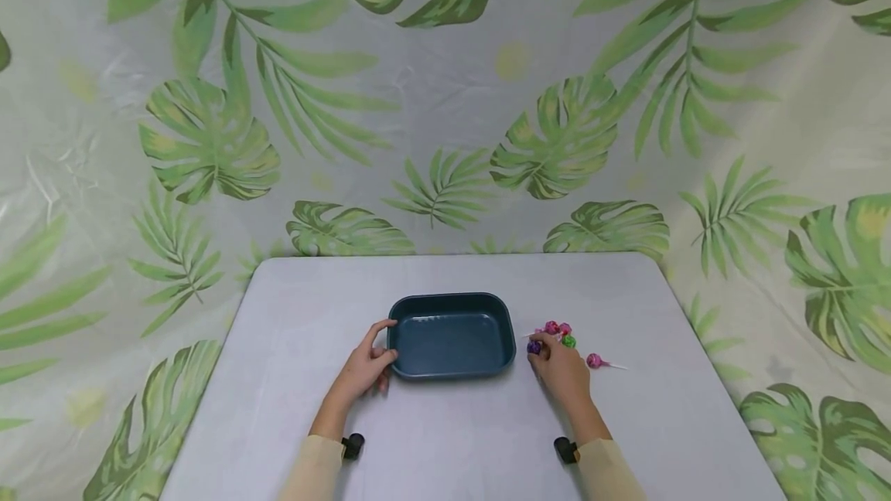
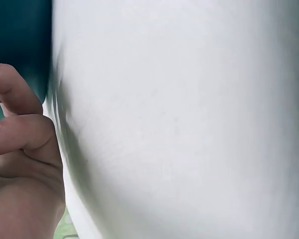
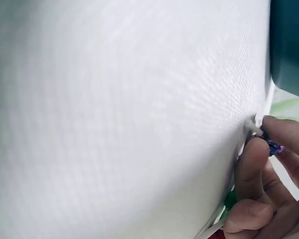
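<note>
A dark blue rectangular dish (image 1: 452, 374) stands on the white table. At its left side, my left hand (image 1: 363, 369) holds the rim, its index finger and thumb at the edge; the curled fingers (image 2: 20, 134) show in the left wrist view. To the right of the dish, my right hand (image 1: 562, 371) pinches a purple-wrapped lollipop (image 1: 534, 347) between thumb and fingers. That lollipop (image 3: 274, 148) is partly hidden by the fingers in the right wrist view. Just beyond this hand lie pink lollipops (image 1: 551, 327) and a green one (image 1: 568, 342), partly covered by it.
A single pink lollipop (image 1: 594, 360) lies to the right of my right hand, its white stick pointing right. The white table (image 1: 313, 292) ends at the back against a leaf-patterned curtain (image 1: 445, 99), which also hangs at both sides.
</note>
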`<state>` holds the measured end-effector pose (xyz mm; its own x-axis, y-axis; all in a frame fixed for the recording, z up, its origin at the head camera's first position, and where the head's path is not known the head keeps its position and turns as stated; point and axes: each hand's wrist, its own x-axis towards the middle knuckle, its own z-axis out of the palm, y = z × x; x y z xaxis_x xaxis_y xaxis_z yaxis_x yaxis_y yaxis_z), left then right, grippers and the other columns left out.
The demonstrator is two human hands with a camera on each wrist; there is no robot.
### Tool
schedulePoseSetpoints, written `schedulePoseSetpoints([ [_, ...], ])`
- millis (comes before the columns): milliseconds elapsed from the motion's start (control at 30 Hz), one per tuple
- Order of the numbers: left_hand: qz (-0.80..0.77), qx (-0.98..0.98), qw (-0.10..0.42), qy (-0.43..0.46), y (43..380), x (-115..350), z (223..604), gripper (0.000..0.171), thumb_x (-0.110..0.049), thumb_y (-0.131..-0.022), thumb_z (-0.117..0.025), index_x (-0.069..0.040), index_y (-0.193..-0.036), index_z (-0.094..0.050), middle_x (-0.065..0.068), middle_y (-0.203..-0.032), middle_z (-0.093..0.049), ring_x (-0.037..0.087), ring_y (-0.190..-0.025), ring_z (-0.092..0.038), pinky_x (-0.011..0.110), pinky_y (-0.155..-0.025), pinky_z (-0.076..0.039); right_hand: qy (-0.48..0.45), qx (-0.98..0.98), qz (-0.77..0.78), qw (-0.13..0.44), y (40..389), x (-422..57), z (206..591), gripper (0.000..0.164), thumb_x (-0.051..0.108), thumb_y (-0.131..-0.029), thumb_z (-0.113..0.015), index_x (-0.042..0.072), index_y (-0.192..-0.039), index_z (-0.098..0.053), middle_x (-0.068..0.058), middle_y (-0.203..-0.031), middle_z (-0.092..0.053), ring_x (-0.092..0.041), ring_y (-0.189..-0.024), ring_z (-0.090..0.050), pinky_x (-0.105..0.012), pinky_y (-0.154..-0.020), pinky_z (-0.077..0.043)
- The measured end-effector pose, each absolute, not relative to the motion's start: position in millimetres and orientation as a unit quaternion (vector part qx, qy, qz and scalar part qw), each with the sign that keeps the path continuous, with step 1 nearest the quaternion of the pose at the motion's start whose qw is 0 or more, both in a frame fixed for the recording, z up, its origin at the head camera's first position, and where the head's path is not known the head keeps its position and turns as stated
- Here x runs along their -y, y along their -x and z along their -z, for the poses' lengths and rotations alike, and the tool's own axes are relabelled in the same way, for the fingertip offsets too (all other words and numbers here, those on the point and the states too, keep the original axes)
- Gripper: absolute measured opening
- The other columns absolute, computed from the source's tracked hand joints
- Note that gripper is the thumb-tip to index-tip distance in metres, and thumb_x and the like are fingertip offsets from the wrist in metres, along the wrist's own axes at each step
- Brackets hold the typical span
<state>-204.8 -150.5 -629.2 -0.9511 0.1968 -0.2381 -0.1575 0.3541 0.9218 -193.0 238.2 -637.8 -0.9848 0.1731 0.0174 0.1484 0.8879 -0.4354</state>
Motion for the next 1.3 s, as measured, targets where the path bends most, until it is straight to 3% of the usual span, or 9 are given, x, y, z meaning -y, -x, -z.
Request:
schedulePoseSetpoints([
  [333, -0.595, -0.784, 0.176, 0.003, 205, 150, 633, 0.053, -0.031, -0.091, -0.058, -0.053, -0.132, -0.033, 0.013, -0.062, -0.059, 0.027, -0.040, -0.053, 0.030, -0.032, -0.040, 0.115, 0.953, -0.280, 0.019, 193, -240, 639, 0.031, 0.038, -0.080, -0.070, 0.031, -0.110, -0.062, 0.001, -0.075, -0.058, -0.016, -0.066, -0.049, -0.024, -0.050, -0.033],
  [533, -0.604, -0.776, 0.182, -0.001, 206, 151, 636, 0.054, -0.034, -0.091, -0.059, -0.052, -0.134, -0.031, 0.014, -0.064, -0.060, 0.026, -0.040, -0.052, 0.032, -0.033, -0.042, 0.132, 0.918, -0.374, 0.004, 193, -244, 637, 0.031, 0.039, -0.082, -0.069, 0.030, -0.110, -0.062, -0.001, -0.078, -0.060, -0.016, -0.075, -0.051, -0.023, -0.060, -0.039],
  [833, -0.605, -0.777, 0.172, -0.003, 206, 150, 638, 0.053, -0.033, -0.091, -0.058, -0.053, -0.132, -0.032, 0.014, -0.063, -0.060, 0.026, -0.040, -0.050, 0.031, -0.033, -0.041, 0.144, 0.823, -0.548, -0.039, 186, -246, 626, 0.039, 0.042, -0.081, -0.070, 0.028, -0.116, -0.058, 0.000, -0.072, -0.059, -0.014, -0.049, -0.047, -0.024, -0.046, -0.044],
  [1067, -0.607, -0.775, 0.174, 0.003, 206, 148, 639, 0.054, -0.035, -0.090, -0.060, -0.054, -0.133, -0.033, 0.013, -0.064, -0.059, 0.026, -0.044, -0.054, 0.036, -0.035, -0.046, 0.135, 0.757, -0.638, -0.038, 186, -241, 609, 0.048, 0.044, -0.076, -0.074, 0.023, -0.116, -0.058, 0.004, -0.073, -0.063, -0.013, -0.045, -0.044, -0.024, -0.041, -0.041],
  [1300, -0.606, -0.775, 0.178, 0.004, 206, 147, 640, 0.054, -0.034, -0.091, -0.059, -0.055, -0.133, -0.032, 0.011, -0.064, -0.057, 0.024, -0.044, -0.053, 0.039, -0.036, -0.047, 0.113, 0.735, -0.667, -0.051, 193, -224, 589, 0.050, 0.043, -0.075, -0.074, 0.022, -0.117, -0.057, -0.010, -0.083, -0.065, -0.012, -0.044, -0.043, -0.021, -0.040, -0.037],
])
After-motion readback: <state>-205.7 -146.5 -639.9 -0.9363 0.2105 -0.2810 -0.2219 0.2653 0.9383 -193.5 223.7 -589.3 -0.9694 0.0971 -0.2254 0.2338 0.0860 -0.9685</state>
